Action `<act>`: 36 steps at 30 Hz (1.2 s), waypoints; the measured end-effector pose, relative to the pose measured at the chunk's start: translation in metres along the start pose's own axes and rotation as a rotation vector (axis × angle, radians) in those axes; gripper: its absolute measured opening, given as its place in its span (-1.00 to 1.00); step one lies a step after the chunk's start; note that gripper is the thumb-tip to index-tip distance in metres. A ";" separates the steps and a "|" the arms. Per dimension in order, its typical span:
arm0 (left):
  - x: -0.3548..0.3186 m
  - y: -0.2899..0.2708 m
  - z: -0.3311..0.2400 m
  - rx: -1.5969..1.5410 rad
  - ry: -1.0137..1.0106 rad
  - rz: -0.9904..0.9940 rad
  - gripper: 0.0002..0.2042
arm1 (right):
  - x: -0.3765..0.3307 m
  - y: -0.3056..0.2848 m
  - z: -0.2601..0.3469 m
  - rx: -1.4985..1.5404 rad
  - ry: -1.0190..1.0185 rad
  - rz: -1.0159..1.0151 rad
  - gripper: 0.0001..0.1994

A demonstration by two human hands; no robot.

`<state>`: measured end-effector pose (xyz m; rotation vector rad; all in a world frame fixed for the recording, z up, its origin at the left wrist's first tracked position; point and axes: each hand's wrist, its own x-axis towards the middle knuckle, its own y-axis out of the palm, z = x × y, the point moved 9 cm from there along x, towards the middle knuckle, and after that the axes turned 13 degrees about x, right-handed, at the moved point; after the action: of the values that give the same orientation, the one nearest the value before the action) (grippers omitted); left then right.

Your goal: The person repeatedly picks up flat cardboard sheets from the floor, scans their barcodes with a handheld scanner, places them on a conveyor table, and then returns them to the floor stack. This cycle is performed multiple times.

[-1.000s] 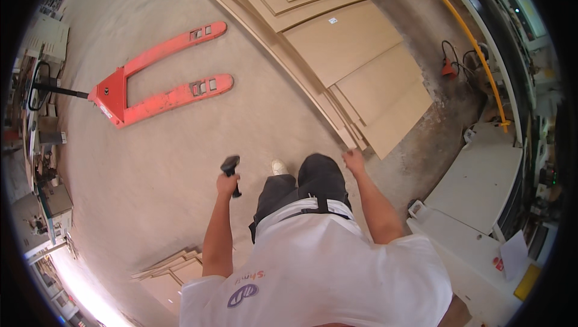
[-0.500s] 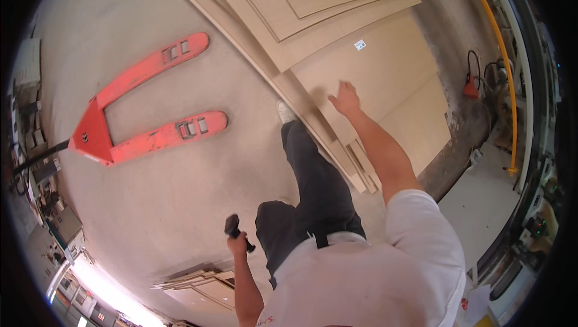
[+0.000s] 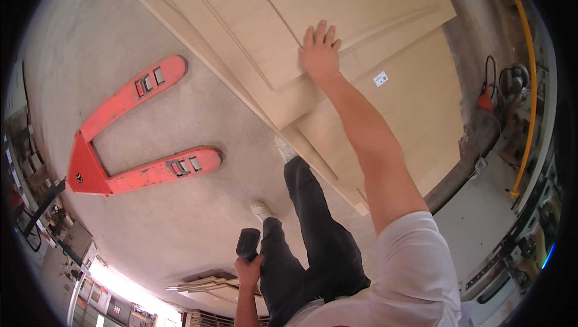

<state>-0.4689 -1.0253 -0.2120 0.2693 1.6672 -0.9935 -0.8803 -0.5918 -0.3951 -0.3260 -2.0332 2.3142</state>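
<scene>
My left hand is wrapped round the grip of a black handheld scanner, held low beside my left leg. Fingers spread, my right hand lies on the upper wooden boards of a stack, near the edge of the topmost one. Below that, a wider board sticks out toward me. It bears a small white printed label, to the right of my right forearm. The boards are stacked unevenly, with stepped edges.
A red pallet jack stands on the concrete floor to the left, forks pointing toward the stack. More boards lie at the lower left. Along the right run a yellow bar and machinery, with a red-orange tool on a cable.
My right hand has moved forward from above the labelled board onto the upper boards. The scanner in my left hand has turned and come nearer my leg. The whole view has shifted.
</scene>
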 end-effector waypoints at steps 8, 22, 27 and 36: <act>0.006 -0.031 -0.011 -0.028 -0.019 -0.002 -0.79 | -0.072 -0.010 -0.161 0.641 0.525 -0.175 -0.24; -0.010 0.027 -0.102 0.044 0.252 0.140 -0.66 | -0.292 -0.005 -0.066 1.409 1.000 -0.502 -0.41; -0.036 0.006 -0.047 0.088 0.430 -0.006 -0.71 | -0.366 -0.030 -0.007 2.459 1.187 -0.471 -0.56; -0.168 -0.047 0.000 -0.310 0.694 -0.061 -0.87 | -0.412 -0.106 -0.024 2.296 0.812 -0.367 -0.65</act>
<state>-0.4393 -1.0034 -0.0418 0.3833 2.4407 -0.7004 -0.4844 -0.6244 -0.2403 -0.3923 1.0843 1.9890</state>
